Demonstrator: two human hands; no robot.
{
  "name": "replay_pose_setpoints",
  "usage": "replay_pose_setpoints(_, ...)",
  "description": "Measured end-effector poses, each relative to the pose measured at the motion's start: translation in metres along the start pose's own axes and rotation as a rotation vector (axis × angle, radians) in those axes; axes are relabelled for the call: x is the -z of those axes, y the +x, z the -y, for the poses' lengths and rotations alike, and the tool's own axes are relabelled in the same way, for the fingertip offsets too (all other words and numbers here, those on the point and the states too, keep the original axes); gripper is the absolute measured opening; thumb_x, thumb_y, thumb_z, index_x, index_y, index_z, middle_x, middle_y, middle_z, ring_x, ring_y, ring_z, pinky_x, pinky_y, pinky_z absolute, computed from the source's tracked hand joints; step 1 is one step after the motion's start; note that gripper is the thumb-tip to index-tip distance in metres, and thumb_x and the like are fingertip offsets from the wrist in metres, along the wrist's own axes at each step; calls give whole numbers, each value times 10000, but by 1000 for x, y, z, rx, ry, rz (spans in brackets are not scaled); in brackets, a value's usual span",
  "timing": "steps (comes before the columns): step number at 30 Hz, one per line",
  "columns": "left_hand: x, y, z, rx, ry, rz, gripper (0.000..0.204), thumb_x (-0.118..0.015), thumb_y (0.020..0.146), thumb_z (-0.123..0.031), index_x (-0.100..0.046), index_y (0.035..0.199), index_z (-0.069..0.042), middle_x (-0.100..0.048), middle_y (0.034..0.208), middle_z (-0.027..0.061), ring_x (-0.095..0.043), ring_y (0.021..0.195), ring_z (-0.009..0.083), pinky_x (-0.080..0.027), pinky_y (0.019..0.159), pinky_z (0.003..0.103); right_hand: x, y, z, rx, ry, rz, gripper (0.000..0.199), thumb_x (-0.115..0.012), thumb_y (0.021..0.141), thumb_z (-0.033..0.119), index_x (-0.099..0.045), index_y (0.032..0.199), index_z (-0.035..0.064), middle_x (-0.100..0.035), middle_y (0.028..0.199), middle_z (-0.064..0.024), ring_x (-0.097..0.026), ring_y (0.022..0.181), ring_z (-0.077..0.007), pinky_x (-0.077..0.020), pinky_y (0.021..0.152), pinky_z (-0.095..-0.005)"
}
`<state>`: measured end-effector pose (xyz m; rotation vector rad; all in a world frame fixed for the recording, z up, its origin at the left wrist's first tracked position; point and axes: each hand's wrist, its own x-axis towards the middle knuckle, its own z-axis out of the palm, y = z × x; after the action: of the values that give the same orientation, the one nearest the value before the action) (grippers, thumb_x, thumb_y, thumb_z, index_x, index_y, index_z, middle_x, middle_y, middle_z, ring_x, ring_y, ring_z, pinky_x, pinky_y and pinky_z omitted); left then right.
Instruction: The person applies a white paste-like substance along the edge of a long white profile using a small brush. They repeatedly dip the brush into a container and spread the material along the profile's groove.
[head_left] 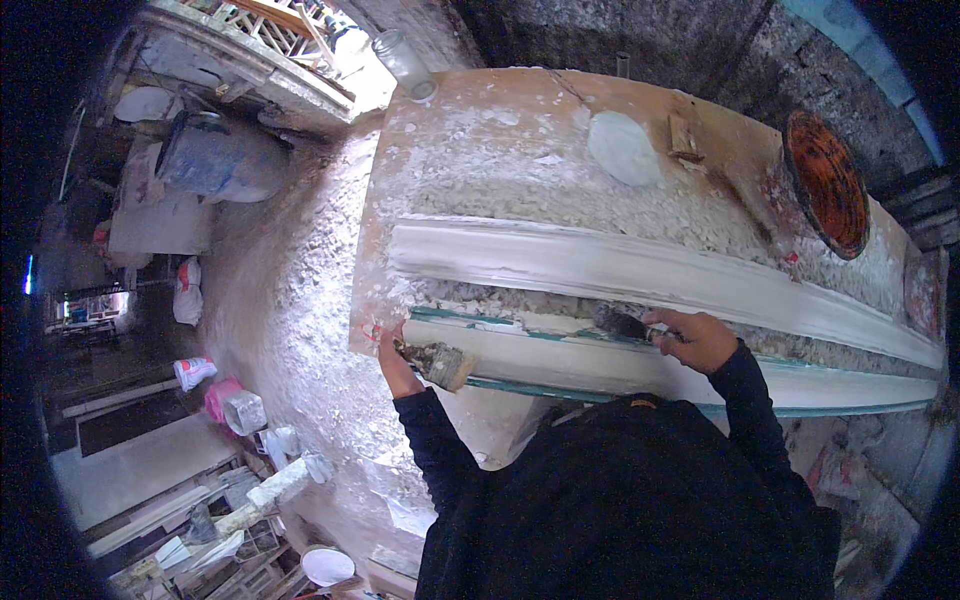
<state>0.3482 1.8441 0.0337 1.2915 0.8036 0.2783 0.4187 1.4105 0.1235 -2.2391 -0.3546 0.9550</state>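
Sleeves of black cloth (pixel 755 405) stretch forward from the worker's body, and both hands are occupied right now! Over at the table's near left corner, the left hand (pixel 394 365) is wrapped around a wide, flat brush with stubby, pale, caked bristles (pixel 445 366), its bristle end aimed rightward. Now the right hand (pixel 697 340): fingers drawn in narrow on a small, dark-headed tool (pixel 620 322), which looks like another brush, its head pointing left. Whether that head touches the surface below, I can't tell from here.

Right under these hands runs a long, pale strip with green edges (pixel 570 370), following the table's near side. Just beyond it comes a rough grey band of crumbly material (pixel 520 301), and then a long, white, ridged moulding (pixel 600 260), lying roughly alongside.

Farther across the white-spattered, brownish table (pixel 450 120), we have a round, flat white patch (pixel 622 148), a small wooden block (pixel 685 138) near it, and off to the right a round orange-and-black bowl (pixel 826 185). Up at the far left corner, a clear glass jar (pixel 404 66)!

Past the table's left end spreads pale, dusty floor (pixel 290 260), with a blue, barrel-like container (pixel 225 160) well apart beyond.
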Motion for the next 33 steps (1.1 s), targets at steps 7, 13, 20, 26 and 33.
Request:
replay_pose_setpoints(7,2,2,-3,34,-80,53,535,-277,917,-361,-537,1039,90,-602,938,141,-574,842,217,-444,768,317,6,19,-25,18,-55,14,318,-549,802,312,-571,1088,174,-628,735,-90,-601,633,-233,-464,624,-352)
replay_pose_setpoints(13,-7,-7,-13,78,-137,23,557,-249,925,-384,-505,1071,89,-592,968,152,-569,849,227,-445,779,330,-5,46,-32,141,-44,1,338,-523,796,437,-597,1056,233,-633,731,-81,-609,668,-266,-470,626,-382)
replay_pose_setpoints(20,-23,-15,-27,75,-200,-6,558,-249,921,-392,-489,1079,86,-575,996,156,-560,878,234,-442,786,339,11,53,-21,165,-185,36,341,-535,788,452,-604,1048,243,-642,751,-67,-613,665,-266,-474,612,-369)
replay_pose_setpoints(26,-27,-21,-28,80,-221,-39,553,-260,917,-396,-488,1072,84,-568,1005,167,-556,887,246,-439,792,352,43,36,-17,10,-155,60,331,-548,780,441,-619,1012,216,-627,731,-110,-608,651,-280,-471,588,-380)
replay_pose_setpoints(33,-11,-9,-18,92,-169,34,516,-270,919,-386,-507,985,68,-564,1027,183,-554,906,256,-442,798,359,30,39,-12,111,-305,-16,275,-570,786,354,-624,1003,195,-641,821,-104,-618,709,-281,-489,636,-353)
